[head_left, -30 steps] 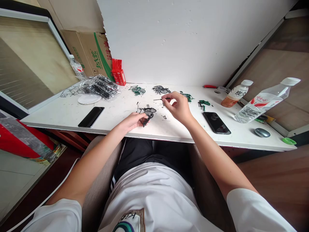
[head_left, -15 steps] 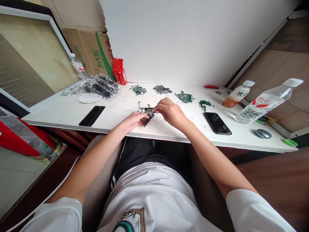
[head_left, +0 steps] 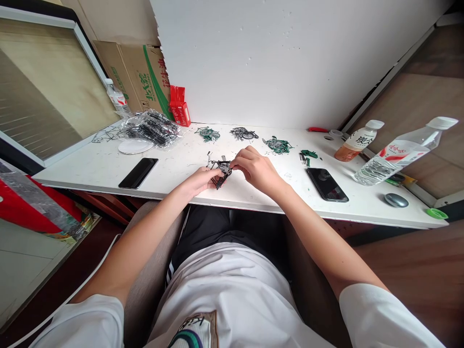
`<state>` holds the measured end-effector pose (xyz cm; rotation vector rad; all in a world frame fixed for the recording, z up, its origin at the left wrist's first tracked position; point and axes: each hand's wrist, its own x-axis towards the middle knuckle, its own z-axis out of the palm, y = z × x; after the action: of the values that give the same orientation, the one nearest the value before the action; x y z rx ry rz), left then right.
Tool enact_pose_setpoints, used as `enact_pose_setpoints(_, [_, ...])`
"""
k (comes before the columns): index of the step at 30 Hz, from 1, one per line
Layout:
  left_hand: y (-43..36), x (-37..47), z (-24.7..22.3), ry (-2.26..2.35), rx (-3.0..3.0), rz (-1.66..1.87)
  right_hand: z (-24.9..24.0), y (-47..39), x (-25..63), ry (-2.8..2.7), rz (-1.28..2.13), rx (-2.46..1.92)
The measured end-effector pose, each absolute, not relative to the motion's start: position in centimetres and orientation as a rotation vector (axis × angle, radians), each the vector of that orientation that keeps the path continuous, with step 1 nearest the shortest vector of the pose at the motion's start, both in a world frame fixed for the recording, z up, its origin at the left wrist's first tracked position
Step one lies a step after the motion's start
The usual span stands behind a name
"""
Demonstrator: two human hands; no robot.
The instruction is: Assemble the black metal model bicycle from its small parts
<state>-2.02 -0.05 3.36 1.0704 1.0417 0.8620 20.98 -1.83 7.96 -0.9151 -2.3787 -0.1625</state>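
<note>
My left hand point(head_left: 204, 181) holds a small black model bicycle point(head_left: 222, 181) just above the front part of the white table point(head_left: 174, 176). Thin handlebars stick up at its left end, and the fingers wrap round its lower side, hiding part of the frame. From the right, my right hand point(head_left: 253, 166) reaches in with thumb and forefinger pinched together at the model's right edge. What lies between those fingertips is too small and covered to make out. Beyond the hands lie a green parts cluster point(head_left: 208, 135), a black parts cluster point(head_left: 243, 134) and another green cluster point(head_left: 277, 144).
A phone point(head_left: 138, 173) lies on the left and another phone point(head_left: 326, 184) on the right. Behind the left one sits a plastic bag of black parts point(head_left: 154, 129). Small green pieces point(head_left: 308, 154), a tea bottle point(head_left: 357, 142), a water bottle point(head_left: 395, 154) and a mouse point(head_left: 396, 200) stand or lie rightward.
Both hands stay almost in place round the model bicycle. The right fingertips have shifted very slightly; nothing else has visibly moved.
</note>
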Motion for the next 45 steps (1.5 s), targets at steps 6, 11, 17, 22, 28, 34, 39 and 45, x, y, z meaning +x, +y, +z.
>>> enact_pose_setpoints(6, [0.1,-2.1,3.1,1.028,1.074,0.864,8.0,-2.0,20.8,-2.383,-0.192,-0.916])
enact_pose_setpoints(11, [0.1,-2.0,3.2,1.039,1.066,0.870,8.2,-2.3,20.7,-2.423,-0.319,-0.936])
enact_pose_setpoints(17, [0.1,-2.0,3.1,1.030,1.086,0.871,8.3,-2.6,20.5,-2.449,-0.392,-0.916])
enact_pose_setpoints(22, [0.1,-2.0,3.1,1.038,1.077,0.869,8.4,-2.6,20.6,-2.437,-0.349,-0.916])
enact_pose_setpoints(28, [0.1,-2.0,3.3,1.052,1.081,0.862,8.5,-2.6,20.6,-2.440,-0.335,-0.929])
enact_pose_setpoints(34, [0.1,-2.0,3.2,1.043,1.072,0.869,8.4,-2.6,20.6,-2.442,-0.355,-0.918])
enact_pose_setpoints(39, [0.1,-2.0,3.1,1.039,1.079,0.872,8.4,-2.7,20.6,-2.453,-0.374,-0.915])
enact_pose_setpoints(45, [0.0,-1.9,3.1,1.044,1.084,0.873,8.6,-3.1,20.4,-2.481,-0.401,-0.907])
